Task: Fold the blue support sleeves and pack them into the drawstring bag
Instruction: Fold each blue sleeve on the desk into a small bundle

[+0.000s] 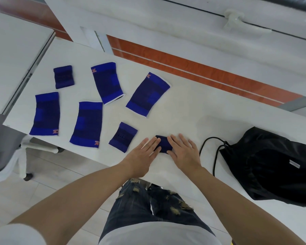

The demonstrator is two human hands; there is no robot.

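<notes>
Both hands lie flat and spread on a small folded sleeve near the front edge of the white table: the left hand covers its left end with fingers extended, the right hand covers its right end, and only the dark blue middle shows between them. Neither hand pinches anything; they press down, palms low. This looks like the creasing stage of one fold, so the job is best done by keeping the pressure even and sliding the palms outward from the centre, so that the elastic knit does not spring open when released. The edges are hidden under the fingers, so whether they line up cannot be told; checking them before lifting would be wise. The drawstring bag lies slumped to the right, well apart from the bundle, its cord looping toward the hands, and its mouth appears closed or collapsed, so one hand will probably have to open it while the other carries the bundle. Six more sleeves lie flat to the left, among them a small sleeve just beside the left hand and four large sleeves farther off, so most of the work appears to lie ahead.
</notes>
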